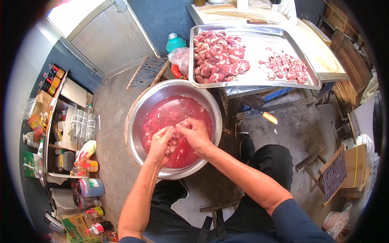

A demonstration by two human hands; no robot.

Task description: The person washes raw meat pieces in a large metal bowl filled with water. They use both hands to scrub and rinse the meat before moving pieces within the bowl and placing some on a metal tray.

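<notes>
Both hands are over a round steel basin point(133, 121) of bloody red water point(164, 112) with pale scraps floating in it. My left hand point(159, 144) cups several small pieces of raw meat point(172, 147), which look like poultry hearts. My right hand point(194, 133) meets it at the fingertips, pinching a bit of the meat between thumb and fingers. Beyond the basin a steel tray point(258, 29) holds a large heap of raw hearts point(217, 57) at its left. Smaller trimmed scraps point(285, 66) are piled at its right.
The tray sits on a table point(325, 57) with bamboo skewers point(234, 13) and a wooden-handled knife point(256, 22). Below it hangs a cleaver point(269, 117). Shelves point(65, 112) with bottles line the left; a folding stool point(332, 176) stands right. A teal flask point(175, 42) is behind the basin.
</notes>
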